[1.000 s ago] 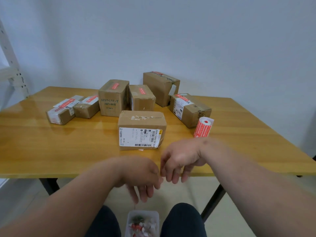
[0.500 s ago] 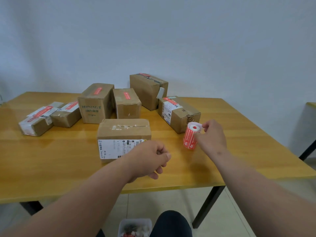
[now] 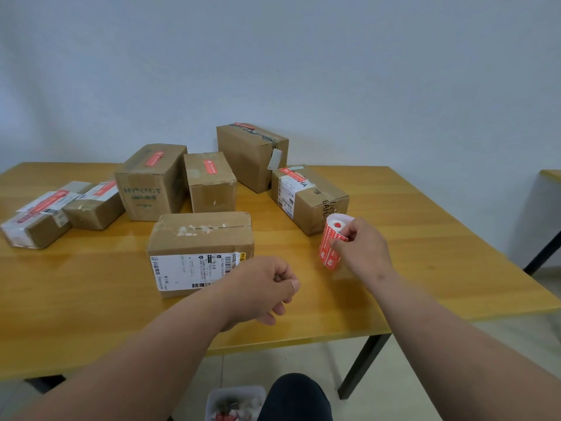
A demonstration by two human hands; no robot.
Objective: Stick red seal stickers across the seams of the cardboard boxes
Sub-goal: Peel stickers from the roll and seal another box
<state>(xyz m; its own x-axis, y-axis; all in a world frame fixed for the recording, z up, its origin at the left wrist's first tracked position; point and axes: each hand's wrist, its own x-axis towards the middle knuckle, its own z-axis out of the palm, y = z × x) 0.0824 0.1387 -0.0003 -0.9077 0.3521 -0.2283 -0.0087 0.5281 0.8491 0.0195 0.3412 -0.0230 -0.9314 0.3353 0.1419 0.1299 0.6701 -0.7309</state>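
My right hand (image 3: 362,250) grips a roll of red seal stickers (image 3: 330,244) standing on the wooden table (image 3: 91,299), to the right of the nearest cardboard box (image 3: 200,238). That box has a white shipping label on its front and bare tape along its top seam, with no red sticker. My left hand (image 3: 262,288) hovers in front of the box's right corner with its fingers curled and nothing in it. Several boxes further back carry red stickers on top, among them the HYNAUT box (image 3: 150,183) and a small box (image 3: 209,180).
Two flat boxes (image 3: 57,211) lie at the far left, a tall box (image 3: 252,156) at the back and a labelled box (image 3: 306,199) behind the roll. A small clear bin (image 3: 233,402) with red scraps sits on the floor by my knee. Another table's edge (image 3: 549,174) shows at right.
My right hand went from the table's front edge to the sticker roll and took hold of it. My left hand rose over the table and curled. The view shifted right.
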